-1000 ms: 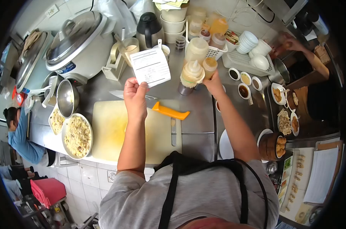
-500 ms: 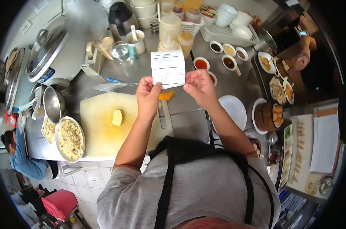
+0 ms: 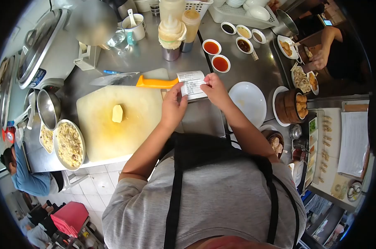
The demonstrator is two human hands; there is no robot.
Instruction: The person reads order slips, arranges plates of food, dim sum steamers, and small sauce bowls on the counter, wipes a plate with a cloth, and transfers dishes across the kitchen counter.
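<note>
A white printed receipt is pinched between my two hands over the steel counter. My left hand grips its lower left edge, and my right hand pinches its right side. Just left of the paper lies a knife with a yellow handle, its blade pointing left. Its handle end meets the receipt and my left fingers in view. Below the knife, a pale cutting board carries a yellow block with a yellow stain around it.
An oval dish of fried rice and a metal bowl stand left. Sauce bottles and red sauce dishes are behind. A white plate and bamboo steamer sit right. A co-worker's hand is at far right.
Both hands have lowered the receipt and brought it nearer my body, its top edge tilting. My view has shifted, and the knife's yellow handle now shows in full.
</note>
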